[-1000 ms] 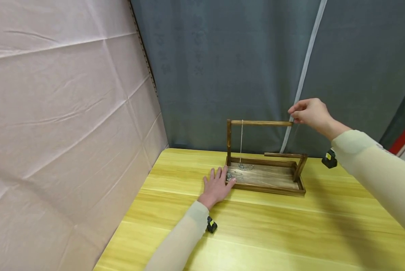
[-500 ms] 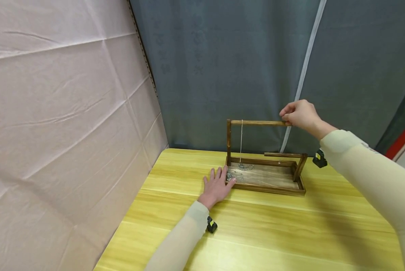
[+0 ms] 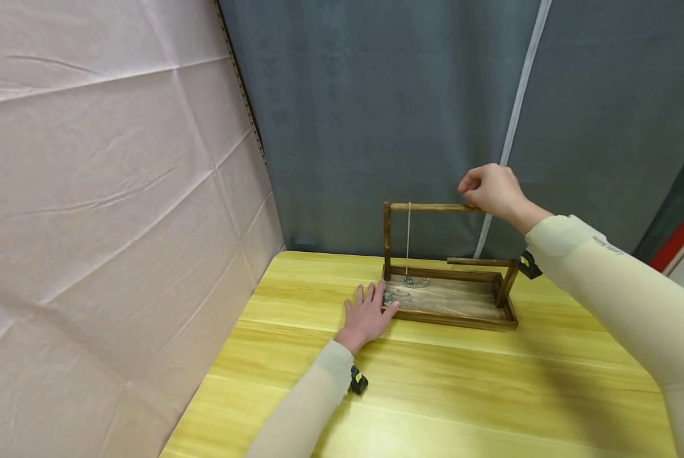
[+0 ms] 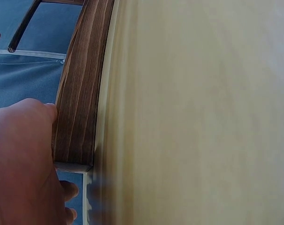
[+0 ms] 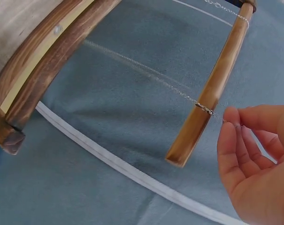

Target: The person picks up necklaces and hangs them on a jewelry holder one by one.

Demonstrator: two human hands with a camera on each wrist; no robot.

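Chain [image 5: 205,108], thin and silver, is pinched between fingertips of the right hand [image 3: 488,189] and draped across the top rod [image 3: 433,207], near its free end. Rod's long axis runs level, leftward from the grip. Stand's base [image 3: 450,318] is pressed by the flat left hand [image 3: 367,315].

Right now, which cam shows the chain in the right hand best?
Right wrist. There the thin chain drapes over the top bar, one end pinched by the right hand. In the head view the hand is at the bar, but that chain is too fine to see. The left wrist view does not show it.
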